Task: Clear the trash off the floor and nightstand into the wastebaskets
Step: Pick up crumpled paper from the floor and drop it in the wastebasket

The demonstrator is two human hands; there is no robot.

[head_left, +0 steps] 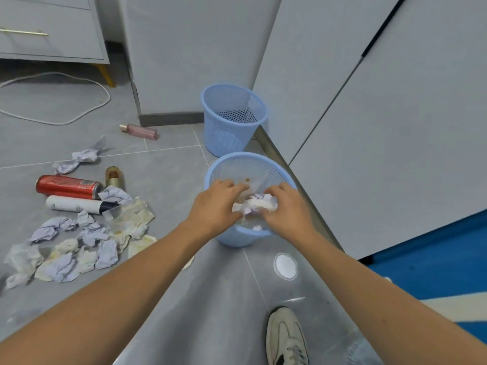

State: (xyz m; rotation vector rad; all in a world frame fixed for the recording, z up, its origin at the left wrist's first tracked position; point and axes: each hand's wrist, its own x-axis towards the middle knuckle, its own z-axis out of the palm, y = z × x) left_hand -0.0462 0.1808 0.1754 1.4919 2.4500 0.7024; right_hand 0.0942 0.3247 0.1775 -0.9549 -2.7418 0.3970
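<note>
over the near blue wastebasket (210, 177), your left hand (214, 206) and right hand (286, 210) pinch the crumpled paper wad (257, 204) from either side, fingers curled, directly above the opening

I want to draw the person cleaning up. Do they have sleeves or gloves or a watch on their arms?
No. Both arms are bare as far up as the picture shows, with no sleeves in sight. The left hand and right hand wear no gloves, and no watch, bracelet or ring shows. The fingers are bare too. The only clothing you can see is a pale lace-up shoe.

Bare forearms; white laced sneaker (286, 335) (scuffed).
</note>
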